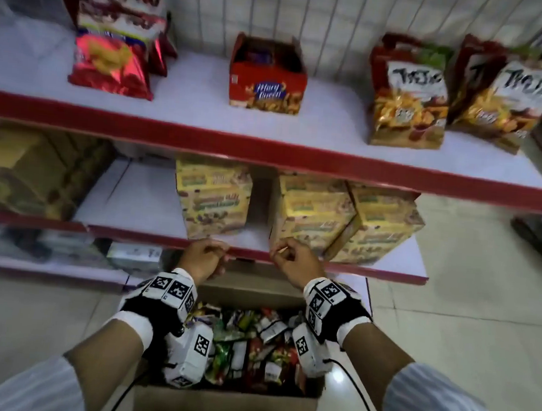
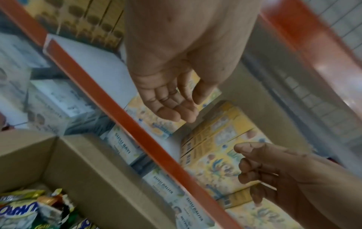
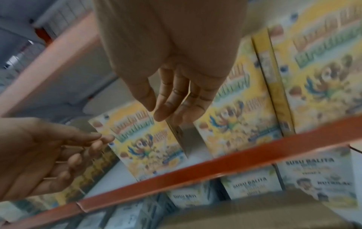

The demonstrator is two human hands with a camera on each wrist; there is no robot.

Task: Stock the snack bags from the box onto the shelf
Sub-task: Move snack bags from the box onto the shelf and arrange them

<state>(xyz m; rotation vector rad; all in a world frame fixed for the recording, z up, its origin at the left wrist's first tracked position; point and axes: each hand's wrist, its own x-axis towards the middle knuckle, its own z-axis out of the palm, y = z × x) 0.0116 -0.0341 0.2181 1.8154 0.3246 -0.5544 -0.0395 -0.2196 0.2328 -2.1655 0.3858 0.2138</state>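
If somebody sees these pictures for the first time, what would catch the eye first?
Probably the two empty hands, left hand and right hand, held over the open cardboard box full of colourful snack bags. Next, the yellow cartons on the red-edged shelf just behind the hands.

Three yellow cereal cartons (image 1: 213, 197) stand at centre. A red biscuit carton (image 1: 267, 75) sits at 12 o'clock. White milk cartons (image 3: 248, 187) line the lowest level. A tiled floor (image 1: 471, 286) spreads at 3 o'clock.
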